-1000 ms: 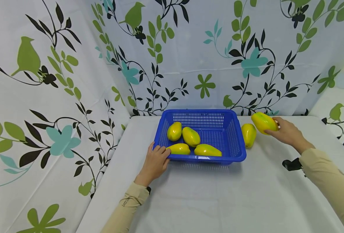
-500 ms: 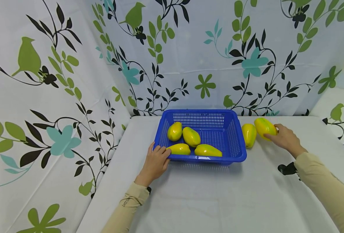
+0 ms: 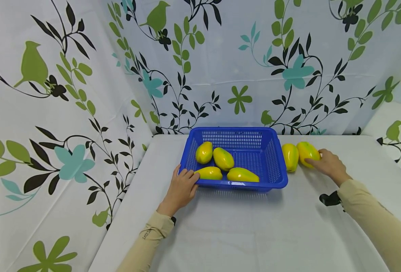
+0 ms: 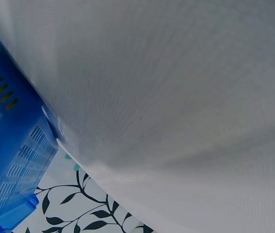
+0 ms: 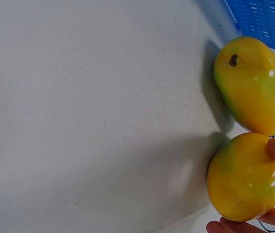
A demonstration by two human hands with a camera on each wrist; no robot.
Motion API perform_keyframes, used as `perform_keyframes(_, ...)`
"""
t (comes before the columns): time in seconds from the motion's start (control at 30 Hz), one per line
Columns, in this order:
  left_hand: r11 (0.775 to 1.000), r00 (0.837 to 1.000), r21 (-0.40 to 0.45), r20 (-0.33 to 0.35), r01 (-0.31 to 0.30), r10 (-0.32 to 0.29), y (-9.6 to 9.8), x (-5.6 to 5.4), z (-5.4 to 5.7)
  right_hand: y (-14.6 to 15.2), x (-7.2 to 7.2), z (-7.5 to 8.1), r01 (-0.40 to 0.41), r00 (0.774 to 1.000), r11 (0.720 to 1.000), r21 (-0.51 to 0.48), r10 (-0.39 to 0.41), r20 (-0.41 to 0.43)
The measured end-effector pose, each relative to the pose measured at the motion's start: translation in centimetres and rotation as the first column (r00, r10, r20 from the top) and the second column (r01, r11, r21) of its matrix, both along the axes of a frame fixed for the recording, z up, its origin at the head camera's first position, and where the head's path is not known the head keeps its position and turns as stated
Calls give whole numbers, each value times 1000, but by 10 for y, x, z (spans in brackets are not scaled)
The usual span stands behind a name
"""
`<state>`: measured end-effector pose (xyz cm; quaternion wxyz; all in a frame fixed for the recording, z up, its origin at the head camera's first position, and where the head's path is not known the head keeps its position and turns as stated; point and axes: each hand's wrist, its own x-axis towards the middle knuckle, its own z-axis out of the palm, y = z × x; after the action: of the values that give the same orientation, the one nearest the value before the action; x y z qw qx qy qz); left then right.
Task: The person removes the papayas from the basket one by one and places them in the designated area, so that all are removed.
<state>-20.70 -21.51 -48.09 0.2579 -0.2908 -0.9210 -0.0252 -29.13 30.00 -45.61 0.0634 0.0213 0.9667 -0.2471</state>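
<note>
At the right of the head view, my right hand (image 3: 331,164) grips a yellow-green mango (image 3: 308,154) between thumb and fingers. Its shadow meets it on the table in the right wrist view. A second mango (image 3: 290,157) lies just left of it, beside the basket's right wall. My left hand (image 3: 181,190) holds the near left corner of the blue plastic basket (image 3: 234,184), fingers over the rim. Inside the basket lie several mangoes, two towards the back left, among them one mango (image 3: 223,159), and two along the front wall. The left wrist view shows the basket's slotted side (image 4: 18,170) but no fingers.
A white cloth covers the table (image 3: 234,230). Behind and to the left hangs a curtain (image 3: 200,68) printed with leaves and birds. A black device (image 3: 330,198) shows at the right wrist.
My right hand has moved down and slightly left, bringing its mango from above the table to beside the other one. The left hand and basket stay put.
</note>
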Motion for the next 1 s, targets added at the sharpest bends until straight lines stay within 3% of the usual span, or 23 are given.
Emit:
perform_keyframes(0.2,1000,1000,-5,23,2,-2,0,0,1,-1,0,-3,22,1000,1000,20,-22,7)
perform_keyframes(0.5,1000,1000,-2,23,-7,7,0,1,1,-1,0,4,-20,999,1000,20,20,43)
perform_keyframes(1.0,1000,999,-6,35,-20,20,0,1,1,-19,-6,42,-49,998,995,87,53,-45)
